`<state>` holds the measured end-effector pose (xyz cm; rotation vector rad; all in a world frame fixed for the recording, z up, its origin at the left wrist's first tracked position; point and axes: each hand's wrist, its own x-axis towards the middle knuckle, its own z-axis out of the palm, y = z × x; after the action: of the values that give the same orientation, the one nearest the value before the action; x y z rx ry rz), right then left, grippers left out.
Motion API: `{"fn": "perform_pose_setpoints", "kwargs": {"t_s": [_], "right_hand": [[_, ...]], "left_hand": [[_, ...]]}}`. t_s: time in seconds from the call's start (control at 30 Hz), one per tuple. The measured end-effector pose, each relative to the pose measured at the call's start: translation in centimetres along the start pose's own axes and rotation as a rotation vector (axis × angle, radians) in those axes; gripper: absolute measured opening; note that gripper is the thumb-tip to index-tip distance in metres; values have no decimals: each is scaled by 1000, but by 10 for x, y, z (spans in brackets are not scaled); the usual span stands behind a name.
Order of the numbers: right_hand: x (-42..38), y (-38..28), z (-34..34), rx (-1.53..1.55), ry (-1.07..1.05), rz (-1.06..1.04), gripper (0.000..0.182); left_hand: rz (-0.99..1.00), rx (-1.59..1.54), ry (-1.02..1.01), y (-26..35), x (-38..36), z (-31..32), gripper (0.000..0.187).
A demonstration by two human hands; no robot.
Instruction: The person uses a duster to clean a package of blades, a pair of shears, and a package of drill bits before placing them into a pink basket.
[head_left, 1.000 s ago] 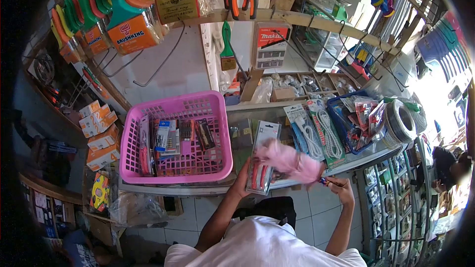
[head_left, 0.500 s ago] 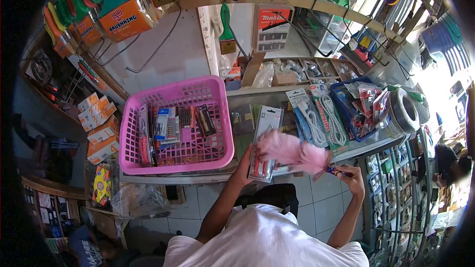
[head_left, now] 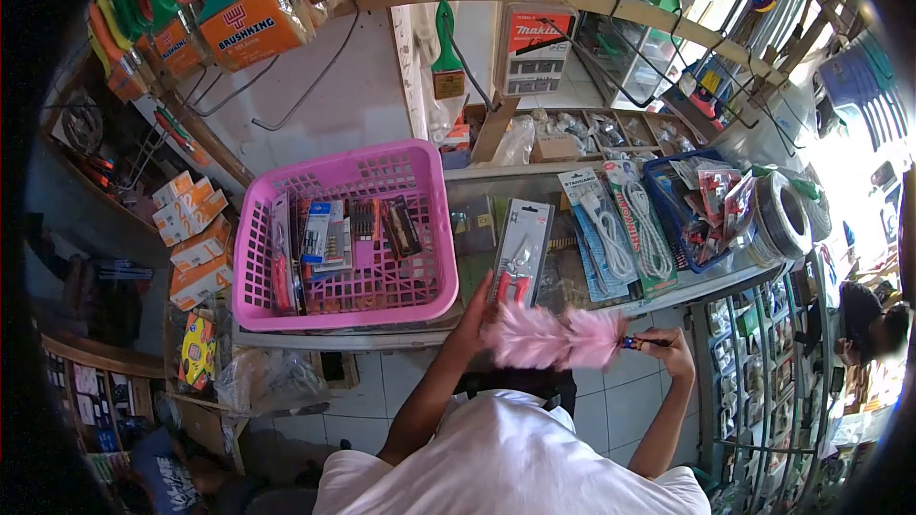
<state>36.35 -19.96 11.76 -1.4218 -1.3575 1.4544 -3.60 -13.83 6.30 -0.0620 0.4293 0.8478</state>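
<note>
My left hand [head_left: 469, 317] grips the lower left edge of a carded pack of red-handled pruning shears [head_left: 521, 253], which stands tilted above the counter's front edge. In my right hand [head_left: 671, 353] is the dark handle of a pink feather duster [head_left: 558, 338]. The duster's fluffy head reaches left across the bottom of the pack and hides it, close to my left fingers. Left of the pack, a pink plastic basket [head_left: 442, 229] holds several packaged tools, among them another red-handled one.
Packed white extension cords [head_left: 611, 229] lie right of the shears, beside a blue basket [head_left: 689, 265] of packaged goods and wire coils [head_left: 780, 215]. Metal hooks [head_left: 320, 86] and brushes [head_left: 253, 24] hang overhead. Orange boxes [head_left: 191, 215] are stacked left. Two other people are partly visible at the lower edges.
The duster has swept down from the front of the shears pack to its bottom edge, uncovering the red handles. My right hand has shifted slightly left; my left hand keeps its hold.
</note>
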Motion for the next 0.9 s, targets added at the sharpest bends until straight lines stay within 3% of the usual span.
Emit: {"fn": "perform_pose_setpoints", "kwargs": {"t_s": [0.07,0.13,0.17,0.27,0.33,0.47,0.5,0.6,0.67,0.77,0.9], "right_hand": [[2,6,0,59,50,-1,25],[3,16,-5,125,98,0,25],[3,20,-10,90,70,11,25],[4,20,-11,61,76,15,26],[7,8,0,138,198,-18,25],[4,6,-1,94,13,-29,25],[2,2,5,88,-45,-58,25],[-4,-18,15,79,-89,-55,29],[-1,-10,14,129,-55,-82,30],[-1,-27,22,124,-64,-120,29],[1,-33,22,23,-34,-55,30]], "left_hand": [[217,329,30,-5,-15,20,74],[618,734,10,-13,-21,21,72],[912,970,-27,-22,-22,15,71],[472,678,-201,-12,-38,33,68],[117,207,-277,-4,1,-7,67],[-67,22,-273,4,-2,-31,60],[-49,-323,-279,-9,10,-44,49],[137,-32,-91,-15,-1,-23,28],[351,216,-498,-10,53,-95,10],[61,112,-343,-3,27,-63,16],[10,142,-278,-3,19,-51,24]]}}
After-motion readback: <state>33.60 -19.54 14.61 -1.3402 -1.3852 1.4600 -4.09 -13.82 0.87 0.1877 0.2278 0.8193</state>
